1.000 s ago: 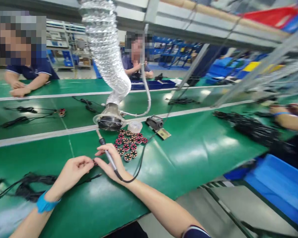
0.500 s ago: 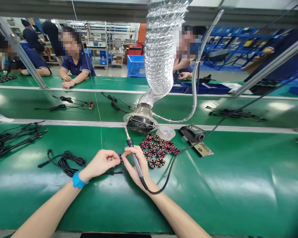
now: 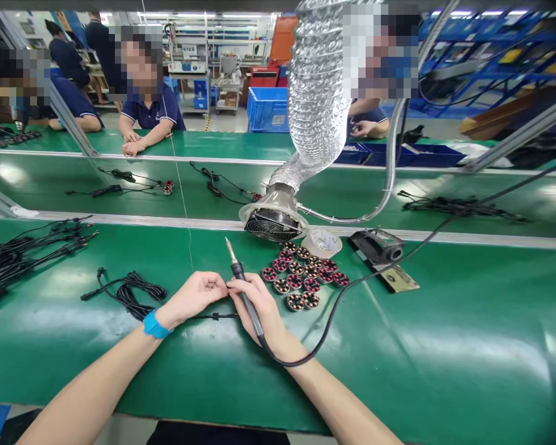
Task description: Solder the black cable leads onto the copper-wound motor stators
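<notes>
This is a factory floor, an electronics assembly line by the look of it: long green-matted workbenches [image 3: 445, 327] in rows, a soldering iron [image 3: 246, 300], a foil fume-extraction duct [image 3: 319, 93] hanging overhead, workers in matching navy polo shirts [image 3: 152, 112], a blue plastic crate [image 3: 267, 110], and blue storage racks [image 3: 467, 55].

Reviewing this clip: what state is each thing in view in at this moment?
Left hand: closed, pinching the black cable.
Right hand: gripping the soldering iron like a pen.
Soldering iron: tip raised, not touching the bench.
Soldering iron stand: empty.
Fume extractor hood: hanging above the bench on its foil duct.
Wound motor stators: lying in a loose cluster.
Coiled black cable: lying loose on the bench.
</notes>
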### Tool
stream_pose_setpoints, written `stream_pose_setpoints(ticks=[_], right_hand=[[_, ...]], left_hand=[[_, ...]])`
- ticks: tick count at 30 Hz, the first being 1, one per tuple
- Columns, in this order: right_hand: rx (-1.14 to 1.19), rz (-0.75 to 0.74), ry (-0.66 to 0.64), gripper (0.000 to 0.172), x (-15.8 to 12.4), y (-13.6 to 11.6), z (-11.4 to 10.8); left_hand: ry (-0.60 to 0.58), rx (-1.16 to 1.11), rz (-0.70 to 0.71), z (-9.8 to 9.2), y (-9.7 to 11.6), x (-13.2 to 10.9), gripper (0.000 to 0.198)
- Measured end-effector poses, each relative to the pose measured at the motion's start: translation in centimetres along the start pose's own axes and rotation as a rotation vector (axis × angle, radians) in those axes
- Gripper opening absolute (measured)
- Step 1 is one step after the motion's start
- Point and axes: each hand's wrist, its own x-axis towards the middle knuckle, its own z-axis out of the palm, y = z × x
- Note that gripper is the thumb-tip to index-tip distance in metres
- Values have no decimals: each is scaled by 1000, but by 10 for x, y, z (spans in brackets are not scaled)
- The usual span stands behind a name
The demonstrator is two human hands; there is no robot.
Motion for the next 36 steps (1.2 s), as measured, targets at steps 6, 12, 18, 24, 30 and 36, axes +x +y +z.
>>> stream_pose_setpoints(ticks=[6,12,18,24,30,36], right_hand=[[-15,131,134,23,3,6,-8],[105,383,232,26,-3,11,-22],[272,384,297,24,-16,21,-20],[308,374,258,23,-20,20,-19],[263,343,215,18,-22,18,-19],[216,319,162,18,-23,18,-17]], left_hand=[[165,13,-30,-3,-11,8,16],[253,16,-75,1,-11,7,16],[267,-8,-143,4,-12,6,18],[260,-16,-175,2,-16,9,18],[259,-11,-183,1,-13,8,18],[257,-16,-189,2,-13,9,19]])
